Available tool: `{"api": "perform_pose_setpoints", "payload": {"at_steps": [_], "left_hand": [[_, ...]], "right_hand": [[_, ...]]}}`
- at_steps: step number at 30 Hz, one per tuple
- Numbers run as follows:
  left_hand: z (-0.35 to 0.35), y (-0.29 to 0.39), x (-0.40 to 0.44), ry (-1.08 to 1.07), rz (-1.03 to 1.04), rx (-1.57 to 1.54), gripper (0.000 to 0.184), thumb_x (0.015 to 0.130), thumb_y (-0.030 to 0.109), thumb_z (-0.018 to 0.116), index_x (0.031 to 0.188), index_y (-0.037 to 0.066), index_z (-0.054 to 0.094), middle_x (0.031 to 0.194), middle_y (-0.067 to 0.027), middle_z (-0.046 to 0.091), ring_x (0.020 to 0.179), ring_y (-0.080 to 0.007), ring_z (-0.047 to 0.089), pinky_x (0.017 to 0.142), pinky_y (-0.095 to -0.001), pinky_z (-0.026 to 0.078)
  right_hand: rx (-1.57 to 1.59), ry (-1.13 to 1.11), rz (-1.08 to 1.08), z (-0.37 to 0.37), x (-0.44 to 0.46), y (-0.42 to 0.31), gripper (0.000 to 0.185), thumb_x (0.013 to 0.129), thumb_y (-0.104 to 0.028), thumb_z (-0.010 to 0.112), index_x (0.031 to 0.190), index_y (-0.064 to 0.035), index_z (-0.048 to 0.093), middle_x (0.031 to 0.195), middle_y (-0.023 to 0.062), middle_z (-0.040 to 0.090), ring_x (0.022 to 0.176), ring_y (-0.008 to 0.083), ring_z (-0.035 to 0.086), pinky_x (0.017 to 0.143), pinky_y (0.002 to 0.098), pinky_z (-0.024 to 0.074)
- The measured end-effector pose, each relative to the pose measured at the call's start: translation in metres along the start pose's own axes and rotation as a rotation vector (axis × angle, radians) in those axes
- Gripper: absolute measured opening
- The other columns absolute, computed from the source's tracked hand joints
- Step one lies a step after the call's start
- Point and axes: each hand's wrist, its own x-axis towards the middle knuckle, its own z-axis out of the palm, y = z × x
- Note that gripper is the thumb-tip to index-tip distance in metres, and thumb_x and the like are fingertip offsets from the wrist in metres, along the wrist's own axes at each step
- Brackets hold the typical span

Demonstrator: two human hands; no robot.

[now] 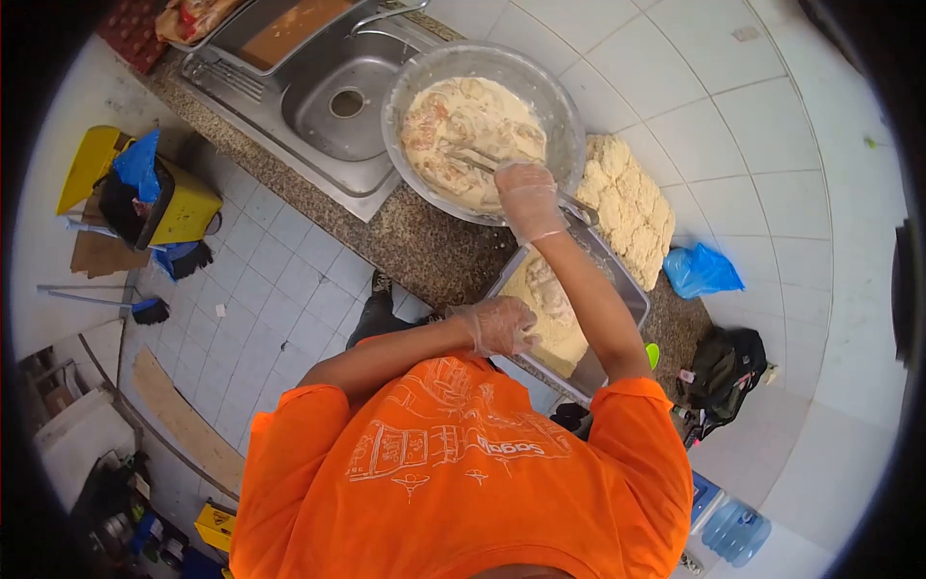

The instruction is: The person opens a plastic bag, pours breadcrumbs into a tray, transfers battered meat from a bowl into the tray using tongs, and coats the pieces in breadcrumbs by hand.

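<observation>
My right hand (529,201), in a clear plastic glove, grips metal tongs (473,157) over a large metal bowl (569,106). The tongs' tips reach into pale, batter-covered pieces of what looks like raw chicken (482,116). Below, my left hand (502,326), also gloved, hovers at the near edge of a grey plastic tub (632,289). Its fingers are loosely bent and apart, with nothing seen in them. Inside the tub lies pale yellow breading (555,347) with a coated piece (550,297). My right forearm hides part of the tub.
A heap of crumb-coated pieces (622,203) lies against the tiled wall. Left of the bowl is a steel sink (333,116) with a tray of brownish liquid (294,34). A blue plastic bag (702,270) and a dark bag (728,376) are at right. A yellow bin (183,203) stands on the floor.
</observation>
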Motion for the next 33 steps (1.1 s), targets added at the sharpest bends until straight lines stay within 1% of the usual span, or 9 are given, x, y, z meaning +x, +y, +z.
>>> {"api": "perform_pose_setpoints", "payload": {"at_steps": [7, 10, 12, 15, 18, 21, 23, 26, 33], "left_hand": [[-0.012, 0.003, 0.001, -0.085, -0.029, -0.031, 0.046, 0.087, 0.044, 0.056, 0.084, -0.002, 0.062, 0.086, -0.0235, 0.063, 0.083, -0.0405, 0.061, 0.079, -0.0459, 0.049], [-0.011, 0.004, 0.002, -0.091, -0.040, -0.036, 0.045, 0.087, 0.043, 0.056, 0.084, -0.002, 0.062, 0.086, -0.0238, 0.063, 0.085, -0.0410, 0.061, 0.080, -0.0455, 0.049], [-0.010, 0.005, 0.001, -0.110, -0.035, -0.017, 0.044, 0.087, 0.042, 0.056, 0.083, -0.002, 0.062, 0.086, -0.0240, 0.063, 0.085, -0.0412, 0.061, 0.081, -0.0454, 0.049], [-0.010, 0.007, 0.002, -0.120, -0.016, -0.032, 0.042, 0.087, 0.040, 0.056, 0.082, -0.001, 0.062, 0.086, -0.0240, 0.062, 0.086, -0.0411, 0.061, 0.081, -0.0449, 0.049], [-0.006, 0.005, 0.003, -0.035, 0.034, -0.044, 0.039, 0.086, 0.038, 0.060, 0.077, 0.000, 0.059, 0.082, -0.0209, 0.061, 0.081, -0.0383, 0.061, 0.076, -0.0445, 0.048], [-0.005, 0.004, 0.006, -0.054, 0.035, -0.049, 0.035, 0.085, 0.034, 0.062, 0.076, 0.000, 0.058, 0.080, -0.0199, 0.061, 0.078, -0.0382, 0.059, 0.073, -0.0455, 0.047], [-0.006, 0.006, 0.008, -0.016, 0.048, -0.068, 0.033, 0.085, 0.032, 0.063, 0.074, 0.001, 0.057, 0.078, -0.0188, 0.060, 0.077, -0.0381, 0.059, 0.072, -0.0452, 0.047], [-0.009, 0.014, 0.007, -0.004, 0.000, -0.061, 0.035, 0.084, 0.033, 0.064, 0.073, 0.001, 0.057, 0.076, -0.0185, 0.060, 0.077, -0.0378, 0.059, 0.072, -0.0447, 0.047], [-0.007, 0.009, 0.004, 0.010, 0.018, -0.030, 0.037, 0.085, 0.036, 0.062, 0.073, 0.001, 0.056, 0.079, -0.0190, 0.061, 0.078, -0.0382, 0.059, 0.074, -0.0446, 0.047]], "right_hand": [[0.257, 0.075, 0.150, 0.051, -0.051, 0.044, 0.017, 0.079, -0.016, 0.060, 0.081, -0.0011, 0.067, 0.079, 0.0183, 0.067, 0.077, 0.0361, 0.067, 0.071, 0.0453, 0.0532], [0.464, -0.025, 0.670, 0.017, -0.076, 0.044, 0.025, 0.082, -0.021, 0.064, 0.078, 0.0035, 0.065, 0.077, 0.0214, 0.066, 0.073, 0.0351, 0.065, 0.069, 0.0438, 0.0525], [0.996, -0.267, 0.802, -0.043, -0.090, 0.048, 0.030, 0.081, -0.024, 0.069, 0.082, 0.0056, 0.067, 0.073, 0.0179, 0.066, 0.064, 0.0254, 0.062, 0.061, 0.0370, 0.0504], [1.295, -0.138, 0.892, -0.059, -0.145, 0.053, 0.029, 0.079, -0.019, 0.073, 0.092, 0.0062, 0.068, 0.071, 0.0095, 0.066, 0.058, 0.0151, 0.056, 0.055, 0.0301, 0.0457], [1.342, 0.052, 1.165, -0.066, -0.222, 0.048, 0.032, 0.079, -0.014, 0.073, 0.103, 0.0070, 0.068, 0.069, 0.0043, 0.064, 0.055, 0.0095, 0.054, 0.052, 0.0259, 0.0427], [1.364, -0.149, 1.183, -0.096, -0.281, 0.045, 0.030, 0.079, -0.011, 0.073, 0.102, 0.0076, 0.069, 0.069, 0.0034, 0.063, 0.056, 0.0089, 0.053, 0.052, 0.0261, 0.0428], [1.327, -0.201, 1.180, -0.096, -0.300, 0.038, 0.033, 0.079, -0.018, 0.073, 0.105, 0.0020, 0.070, 0.069, 0.0069, 0.067, 0.059, 0.0172, 0.061, 0.056, 0.0303, 0.0476], [0.414, -0.519, 1.106, -0.100, -0.306, 0.027, 0.035, 0.079, -0.039, 0.070, 0.104, -0.0148, 0.072, 0.078, 0.0195, 0.067, 0.077, 0.0351, 0.067, 0.071, 0.0410, 0.0523], [0.183, -0.271, 0.898, -0.129, -0.219, 0.037, 0.037, 0.086, -0.041, 0.065, 0.103, -0.0088, 0.069, 0.077, 0.0193, 0.066, 0.076, 0.0360, 0.066, 0.070, 0.0451, 0.0513]]}}
